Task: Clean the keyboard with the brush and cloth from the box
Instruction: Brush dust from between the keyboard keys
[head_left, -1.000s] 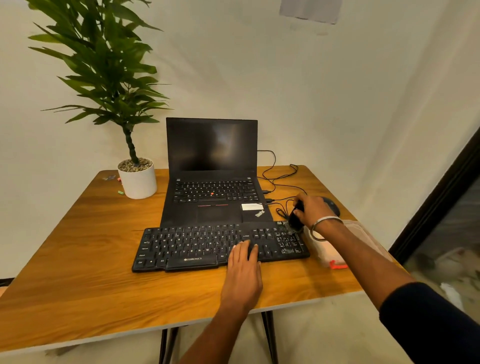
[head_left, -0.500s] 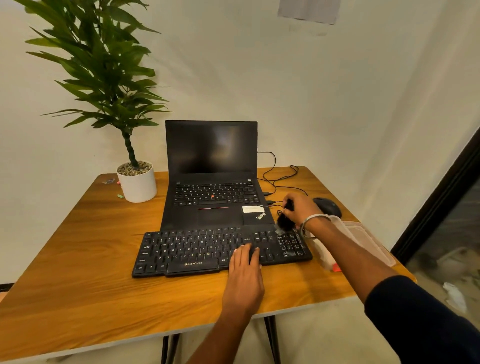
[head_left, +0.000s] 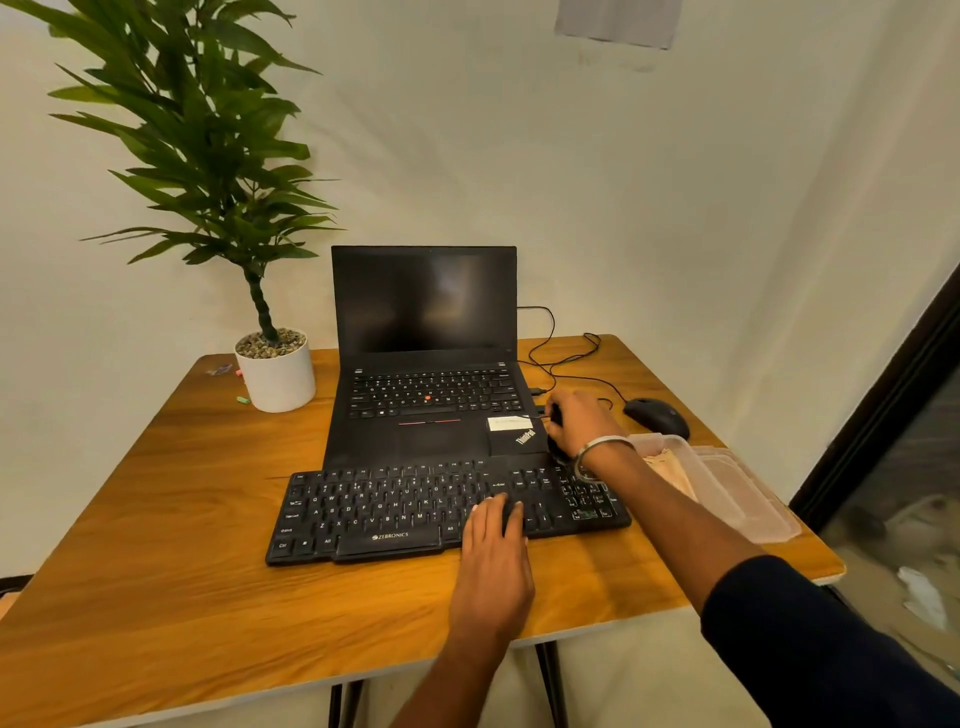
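Right now your right hand (head_left: 577, 422) is curled round a dark brush (head_left: 555, 434), gripping it at the far right corner of the black keyboard (head_left: 415, 506), just where that corner meets the open laptop (head_left: 426, 364). Most of the brush hides under your fingers, so its bristles cannot be made out. A metal bangle (head_left: 597, 448) sits on that wrist.

Your left hand (head_left: 492, 551) lies flat and relaxed on the keyboard's near edge, nearer to you and left of the brush grip, fingers straight and resting on the keys; it holds nothing. The keyboard lies across the table (head_left: 156, 545) in front of the laptop, its far edge touching the laptop's front lip.

Just right of your brush hand sits a clear plastic box (head_left: 727, 483) with a beige cloth (head_left: 670, 467) inside, your forearm crossing its near left side. Beyond the box, a black mouse (head_left: 657, 415) rests on the table, its cable (head_left: 566, 358) looping behind your right hand toward the laptop. Well off to the left of both hands, a potted plant (head_left: 275, 374) in a white pot stands at the table's far corner.
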